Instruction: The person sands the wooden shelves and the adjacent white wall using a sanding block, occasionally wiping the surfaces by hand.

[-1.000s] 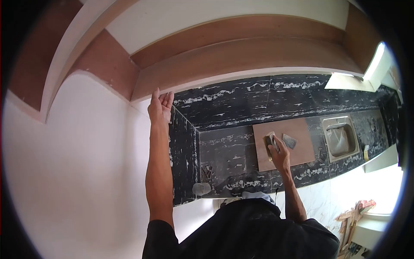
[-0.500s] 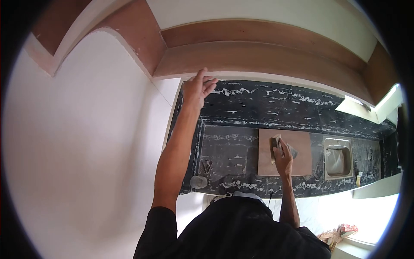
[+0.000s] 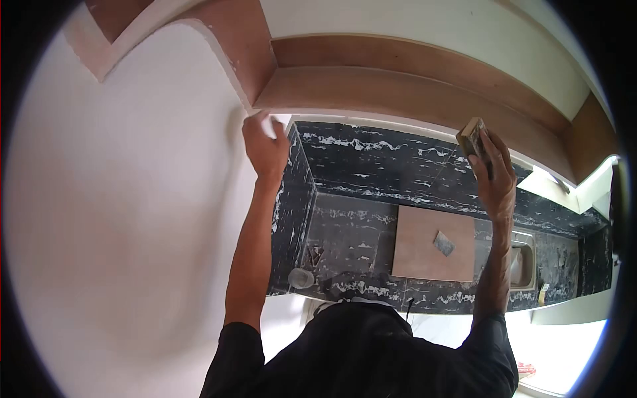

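Observation:
My right hand (image 3: 496, 176) is raised in front of the shelf's lower edge, its fingers wrapped around a sanding block (image 3: 472, 136) with a pale, wood-like end. My left hand (image 3: 267, 149) is up at the left end of the brown shelf (image 3: 398, 89), next to the corner of the white wall panel (image 3: 166, 166). Its fingers curl at the edge there, with a gap between thumb and fingers and nothing visible in them. Below, a brown board (image 3: 418, 255) lies on the dark marbled counter (image 3: 352, 232), bearing a small grey piece (image 3: 444, 243) like sandpaper.
A sink (image 3: 524, 265) is set into the counter at right, partly behind my right forearm. A clear cup (image 3: 301, 278) stands at the counter's front left. Marbled black tiles (image 3: 371, 156) cover the wall under the shelf. A small yellowish item (image 3: 543, 293) lies at the front right edge.
My right hand has lifted the sanding block from the board up to the shelf's edge, uncovering the grey piece. My left hand has moved left and down along the shelf, its fingers curling.

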`<state>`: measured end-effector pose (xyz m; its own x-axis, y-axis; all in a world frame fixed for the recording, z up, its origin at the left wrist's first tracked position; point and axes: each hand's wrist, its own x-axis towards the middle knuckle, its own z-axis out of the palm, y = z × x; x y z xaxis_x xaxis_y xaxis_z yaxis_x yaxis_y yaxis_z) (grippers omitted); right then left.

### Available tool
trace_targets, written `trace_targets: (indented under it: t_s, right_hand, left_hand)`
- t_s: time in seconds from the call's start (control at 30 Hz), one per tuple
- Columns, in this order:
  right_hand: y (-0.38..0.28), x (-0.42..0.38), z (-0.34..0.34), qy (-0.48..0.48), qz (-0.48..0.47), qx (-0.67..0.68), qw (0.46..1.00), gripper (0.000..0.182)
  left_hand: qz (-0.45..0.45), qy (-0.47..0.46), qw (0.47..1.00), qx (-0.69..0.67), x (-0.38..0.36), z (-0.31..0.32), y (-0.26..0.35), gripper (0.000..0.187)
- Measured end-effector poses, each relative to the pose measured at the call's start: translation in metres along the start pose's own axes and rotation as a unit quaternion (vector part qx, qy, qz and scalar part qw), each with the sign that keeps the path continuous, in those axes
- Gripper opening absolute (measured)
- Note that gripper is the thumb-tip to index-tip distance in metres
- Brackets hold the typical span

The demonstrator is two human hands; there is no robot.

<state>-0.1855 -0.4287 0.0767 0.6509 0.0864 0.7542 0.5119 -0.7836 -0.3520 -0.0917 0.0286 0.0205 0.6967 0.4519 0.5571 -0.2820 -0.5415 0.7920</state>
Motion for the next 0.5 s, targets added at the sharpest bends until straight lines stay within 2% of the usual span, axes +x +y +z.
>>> trace_targets:
  t_s: [0.03, 0.07, 0.17, 0.23, 0.3, 0.33, 0.4, 0.47, 0.5]
  right_hand:
    - [-0.003, 0.001, 0.002, -0.008, -0.003, 0.007, 1.0, 0.046]
    - [-0.005, 0.0, 0.004, -0.016, -0.007, 0.015, 1.0, 0.046]
    - [-0.016, -0.007, 0.01, -0.032, -0.006, 0.026, 0.999, 0.047]
    - [-0.022, -0.017, 0.011, -0.041, 0.007, 0.038, 0.998, 0.047]
    - [-0.026, -0.022, 0.008, -0.052, 0.025, 0.056, 0.997, 0.048]
    - [-0.028, -0.024, 0.005, -0.043, 0.024, 0.044, 0.998, 0.048]
    - [-0.033, -0.029, -0.009, -0.027, 0.024, 0.021, 0.999, 0.047]
    - [-0.028, -0.037, -0.023, -0.016, 0.003, 0.013, 1.0, 0.048]
    - [-0.024, -0.043, -0.031, -0.007, -0.004, 0.007, 1.0, 0.048]
  left_hand:
    - [0.17, 0.026, 0.973, 0.153, -0.004, 0.004, 0.01, 0.057]
    - [0.33, 0.049, 0.894, 0.299, -0.009, 0.01, 0.017, 0.061]
    - [0.277, -0.029, 0.857, 0.434, -0.011, 0.036, 0.014, 0.071]
    - [0.32, -0.091, 0.864, 0.377, -0.037, 0.067, 0.042, 0.071]
    - [0.367, -0.203, 0.889, 0.183, -0.071, 0.094, 0.087, 0.063]
    - [0.4, -0.328, 0.852, 0.081, -0.075, 0.101, 0.11, 0.057]
    - [0.437, -0.382, 0.815, -0.007, -0.079, 0.104, 0.125, 0.05]
    - [0.462, -0.25, 0.85, 0.028, -0.071, 0.099, 0.121, 0.044]
    - [0.373, -0.224, 0.89, 0.134, -0.063, 0.087, 0.112, 0.046]
